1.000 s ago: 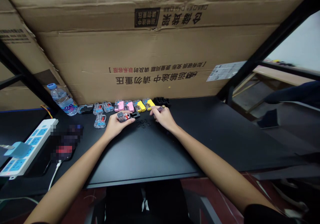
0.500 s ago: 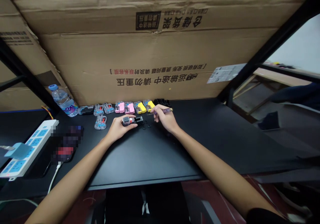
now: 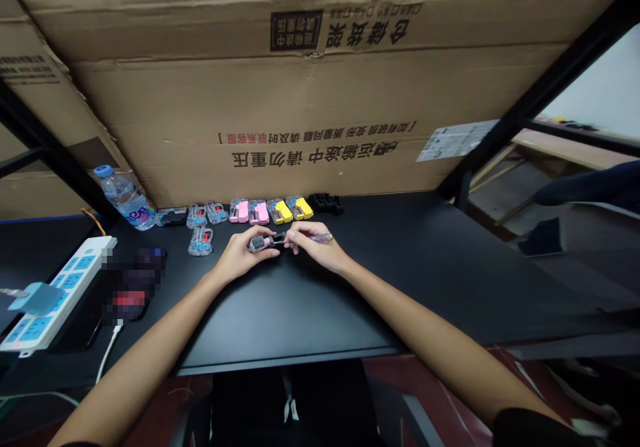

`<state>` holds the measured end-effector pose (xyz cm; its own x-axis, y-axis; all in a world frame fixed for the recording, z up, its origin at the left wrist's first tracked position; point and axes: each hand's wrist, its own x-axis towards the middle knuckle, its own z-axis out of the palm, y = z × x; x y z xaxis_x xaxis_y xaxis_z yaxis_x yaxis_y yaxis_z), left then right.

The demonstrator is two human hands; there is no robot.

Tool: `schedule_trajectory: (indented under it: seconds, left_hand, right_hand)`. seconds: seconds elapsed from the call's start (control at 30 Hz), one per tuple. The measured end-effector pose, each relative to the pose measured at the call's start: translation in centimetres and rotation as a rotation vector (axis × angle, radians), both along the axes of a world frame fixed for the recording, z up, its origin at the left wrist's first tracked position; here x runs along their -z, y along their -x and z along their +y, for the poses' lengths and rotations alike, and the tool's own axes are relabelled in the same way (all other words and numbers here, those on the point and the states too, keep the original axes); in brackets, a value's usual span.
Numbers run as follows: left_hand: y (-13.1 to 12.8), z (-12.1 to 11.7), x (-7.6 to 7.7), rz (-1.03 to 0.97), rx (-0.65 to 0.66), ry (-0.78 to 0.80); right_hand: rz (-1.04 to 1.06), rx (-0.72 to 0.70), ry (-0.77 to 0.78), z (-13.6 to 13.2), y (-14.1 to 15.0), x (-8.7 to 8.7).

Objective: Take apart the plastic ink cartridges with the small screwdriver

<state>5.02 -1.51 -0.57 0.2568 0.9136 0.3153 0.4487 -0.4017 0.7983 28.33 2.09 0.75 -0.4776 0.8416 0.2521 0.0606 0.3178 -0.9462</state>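
Note:
My left hand [image 3: 241, 255] grips a small plastic device [image 3: 261, 242] with a clear shell and a black end, holding it just above the black table. In my right hand [image 3: 320, 246] is a small screwdriver [image 3: 321, 238] with a purplish handle, pinched like a pen. Its tip is at the black end of the device; whether it touches cannot be made out. Behind the hands stand similar clear devices, among them a pink one [image 3: 259, 212] and a yellow one [image 3: 301, 207]. Small black pieces by the device are mostly hidden by my right fingers.
A black plastic part [image 3: 326, 203] lies at the back edge by the cardboard [image 3: 320, 100]. To the left are a clear device [image 3: 201, 241], a water bottle [image 3: 127, 197], a white power strip [image 3: 60, 294] and a phone [image 3: 135, 287] on a cable.
My right hand has moved left and slightly down, bringing the screwdriver tip to the device. The device has shifted a little to the right in my left hand.

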Motion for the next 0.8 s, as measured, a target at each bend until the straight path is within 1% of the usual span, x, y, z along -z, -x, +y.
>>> schedule_trajectory:
  seconds: [0.1, 0.27, 0.4, 0.57, 0.8]
  left_hand:
    - [0.1, -0.1, 0.1, 0.005, -0.009, 0.016]
    - [0.1, 0.2, 0.6, 0.014, 0.024, 0.003]
    - [0.0, 0.4, 1.0, 0.015, 0.043, -0.083]
    - [-0.1, 0.6, 1.4, 0.037, 0.063, -0.202]
    - [0.0, 0.7, 1.5, 0.076, 0.068, -0.275]
  right_hand:
    - [0.009, 0.024, 0.02, -0.1, 0.0, -0.1]
    - [0.038, 0.071, 0.076, -0.3, 0.5, -0.2]
    - [0.083, 0.14, 0.112, -0.4, 0.9, 0.0]
    - [0.122, 0.175, 0.158, -0.3, 1.1, 0.2]
    - [0.133, 0.199, 0.168, -0.3, 1.2, 0.4]
